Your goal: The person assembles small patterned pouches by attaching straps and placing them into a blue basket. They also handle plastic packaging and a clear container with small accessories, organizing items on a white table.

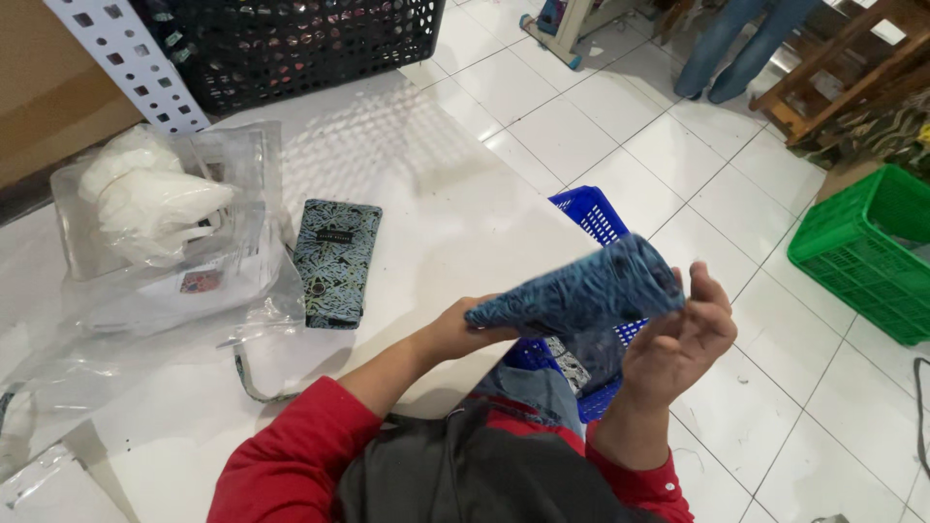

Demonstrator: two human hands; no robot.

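Note:
A blue patterned fabric pouch (581, 288) is held up between both hands, above the white table's right edge. My left hand (463, 329) grips its narrow end from below. My right hand (678, 334) cups its wide end, fingers curled around the fabric. Both sleeves are red. A second pouch (334, 261) of the same blue pattern lies flat on the white table (436, 184), to the left of my hands.
Clear plastic bags (165, 232) with white stuffing lie at the table's left. A black mesh basket (300, 44) stands at the back. A blue crate (591, 218) sits on the tiled floor beside the table, a green crate (862, 247) at the right. Another person's legs (736, 44) show at top.

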